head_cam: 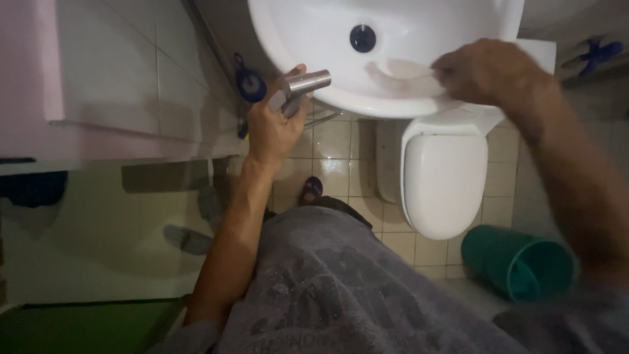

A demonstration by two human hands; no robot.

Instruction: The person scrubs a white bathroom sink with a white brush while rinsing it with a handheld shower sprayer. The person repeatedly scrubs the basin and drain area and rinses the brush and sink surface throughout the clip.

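Both hands are at the white basin (393,39): the left hand (275,128) is wrapped around a metal spray head (303,85) at the basin's front rim, nozzle toward the bowl; the right hand (488,72), blurred, rests curled on the rim, perhaps pinching something pale. Below the basin stands a closed white toilet (442,177), with a green bucket (521,262) tipped on the tiled floor (334,141) beside it

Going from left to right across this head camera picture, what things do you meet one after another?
Pink wall panel → left hand holding a metal sprayer head → sink drain hole → right hand on the basin rim → green bucket → blue object on the wall.
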